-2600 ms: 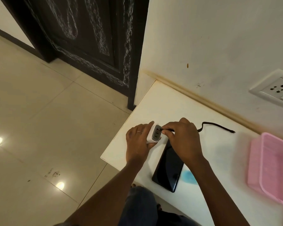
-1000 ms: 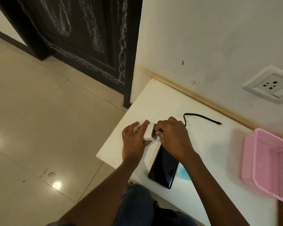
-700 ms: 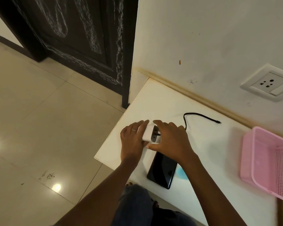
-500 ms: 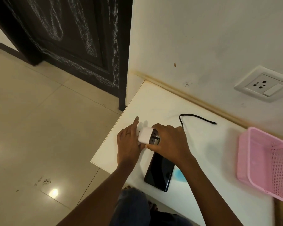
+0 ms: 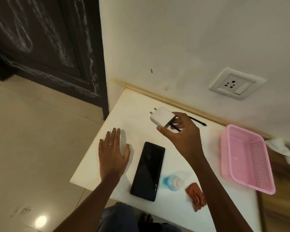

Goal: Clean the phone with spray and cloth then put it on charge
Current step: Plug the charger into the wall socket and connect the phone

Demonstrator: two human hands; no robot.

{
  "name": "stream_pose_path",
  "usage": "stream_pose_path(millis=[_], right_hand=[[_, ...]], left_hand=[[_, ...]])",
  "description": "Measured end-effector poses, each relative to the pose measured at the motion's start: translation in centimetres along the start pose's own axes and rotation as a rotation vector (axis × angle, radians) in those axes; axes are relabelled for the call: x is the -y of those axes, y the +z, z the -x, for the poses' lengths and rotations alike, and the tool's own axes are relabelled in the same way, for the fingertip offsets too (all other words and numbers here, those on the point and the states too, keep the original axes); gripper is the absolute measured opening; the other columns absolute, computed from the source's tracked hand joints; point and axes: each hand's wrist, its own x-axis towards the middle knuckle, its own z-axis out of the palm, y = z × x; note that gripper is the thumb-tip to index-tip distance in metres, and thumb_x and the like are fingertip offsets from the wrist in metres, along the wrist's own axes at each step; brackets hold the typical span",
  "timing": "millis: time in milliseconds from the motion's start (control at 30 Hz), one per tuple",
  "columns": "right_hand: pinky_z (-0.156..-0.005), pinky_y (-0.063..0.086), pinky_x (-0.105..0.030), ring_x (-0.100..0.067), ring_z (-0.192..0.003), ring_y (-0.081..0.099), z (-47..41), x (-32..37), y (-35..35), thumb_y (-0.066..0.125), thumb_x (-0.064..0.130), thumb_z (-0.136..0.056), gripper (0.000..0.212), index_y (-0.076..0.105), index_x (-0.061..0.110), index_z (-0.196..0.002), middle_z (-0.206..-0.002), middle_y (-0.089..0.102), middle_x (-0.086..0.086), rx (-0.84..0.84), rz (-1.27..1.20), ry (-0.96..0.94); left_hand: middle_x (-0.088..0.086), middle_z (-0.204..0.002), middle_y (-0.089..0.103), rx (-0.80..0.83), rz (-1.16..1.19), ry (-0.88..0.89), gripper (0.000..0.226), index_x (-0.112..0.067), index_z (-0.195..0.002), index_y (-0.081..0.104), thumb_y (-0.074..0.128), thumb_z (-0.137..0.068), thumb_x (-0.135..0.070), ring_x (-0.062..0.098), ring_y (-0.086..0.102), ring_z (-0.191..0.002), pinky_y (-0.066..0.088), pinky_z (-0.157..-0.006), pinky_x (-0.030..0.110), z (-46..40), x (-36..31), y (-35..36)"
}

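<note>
Charger between right-hand fingers

Home: tiled floor, wooden door

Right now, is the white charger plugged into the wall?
No, it is out. The right hand holds the white charger above the table, its two pins bare, and the wall socket has nothing in it.

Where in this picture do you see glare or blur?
Head view: a bright lamp reflection glares on the floor tile at lower left; the pink basket is smeared by motion blur; the phone screen is dark, with only faint reflection.
</note>
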Motion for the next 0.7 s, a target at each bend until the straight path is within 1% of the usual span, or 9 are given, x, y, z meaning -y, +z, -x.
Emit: stream_pose_path(millis=[67,133,267,333,367,400,467,600,700], right_hand=[[-0.077,0.053,-0.026,-0.006,-0.088,0.064,-0.3,0.3,-0.6,0.083,0.041,-0.061,0.058,0.056,0.029,-0.111,-0.099,0.066,0.011,-0.039,-0.077,0.033],[-0.072,0.051,-0.019,-0.002,-0.087,0.064,-0.6,0.3,-1.4,0.083,0.041,-0.062,0.056,0.056,0.029,-0.11,-0.097,0.066,0.012,-0.106,-0.134,0.063],[-0.066,0.048,-0.013,0.008,-0.077,0.061,-2.1,-0.8,-2.9,0.082,0.039,-0.064,0.049,0.055,0.03,-0.103,-0.087,0.062,0.022,-0.32,-0.198,0.123],[-0.067,0.047,-0.013,0.004,-0.075,0.061,-3.5,-1.7,-3.7,0.083,0.037,-0.063,0.052,0.058,0.021,-0.107,-0.089,0.065,0.012,-0.472,-0.233,0.172],[-0.067,0.046,-0.01,0.002,-0.074,0.061,-4.2,-2.1,-4.0,0.083,0.037,-0.063,0.056,0.058,0.018,-0.109,-0.091,0.067,0.007,-0.543,-0.25,0.203],[-0.064,0.043,-0.006,-0.001,-0.074,0.06,-5.0,-2.6,-4.4,0.083,0.037,-0.063,0.058,0.058,0.015,-0.111,-0.094,0.068,0.003,-0.609,-0.262,0.234],[-0.057,0.039,-0.002,-0.005,-0.075,0.059,-6.5,-3.4,-5.2,0.084,0.036,-0.062,0.061,0.057,0.012,-0.112,-0.099,0.069,-0.001,-0.704,-0.275,0.275],[-0.05,0.035,0.003,0.002,-0.064,0.057,-8.3,-4.6,-5.9,0.085,0.035,-0.06,0.063,0.055,0.01,-0.11,-0.098,0.069,-0.002,-0.792,-0.258,0.275],[-0.053,0.035,-0.001,-0.009,-0.078,0.062,-8.6,-5.3,-5.5,0.084,0.036,-0.06,0.063,0.054,0.011,-0.109,-0.097,0.069,0.0,-0.807,-0.233,0.252]], left_hand=[[0.009,-0.152,0.035,0.009,-0.035,0.005,0.06,-0.013,-0.146,0.035,0.044,-0.094,-0.042,0.03,0.027,-0.143,0.019,-0.117,0.051,0.0,0.1,0.0],[0.009,-0.152,0.036,0.027,-0.064,-0.001,0.059,-0.013,-0.145,0.036,0.048,-0.093,-0.039,0.029,0.027,-0.143,0.02,-0.117,0.051,0.1,0.1,0.0],[0.011,-0.149,0.04,0.013,-0.089,0.003,0.058,-0.01,-0.143,0.04,0.035,-0.094,-0.042,0.031,0.03,-0.141,0.022,-0.116,0.051,0.1,0.1,0.0],[0.012,-0.148,0.042,0.005,-0.09,0.005,0.062,-0.009,-0.142,0.042,0.033,-0.09,-0.043,0.032,0.032,-0.14,0.023,-0.115,0.051,0.0,0.0,0.0],[0.012,-0.148,0.042,0.002,-0.094,0.007,0.063,-0.009,-0.142,0.043,0.033,-0.089,-0.043,0.032,0.033,-0.14,0.023,-0.115,0.052,0.0,0.0,0.0],[0.012,-0.147,0.043,-0.001,-0.1,0.013,0.063,-0.009,-0.141,0.043,0.033,-0.089,-0.043,0.033,0.033,-0.139,0.024,-0.114,0.053,-0.1,0.0,0.1],[0.014,-0.146,0.045,-0.006,-0.115,0.027,0.064,-0.008,-0.14,0.045,0.029,-0.09,-0.044,0.035,0.035,-0.138,0.025,-0.113,0.054,-0.1,0.0,0.2],[0.015,-0.144,0.046,-0.004,-0.151,0.051,0.068,-0.008,-0.139,0.047,0.02,-0.09,-0.047,0.037,0.037,-0.136,0.026,-0.111,0.055,0.0,-0.1,0.2],[0.016,-0.145,0.046,-0.013,-0.145,0.053,0.069,-0.008,-0.138,0.049,0.019,-0.09,-0.048,0.038,0.037,-0.136,0.026,-0.111,0.056,0.0,-0.1,0.3]])
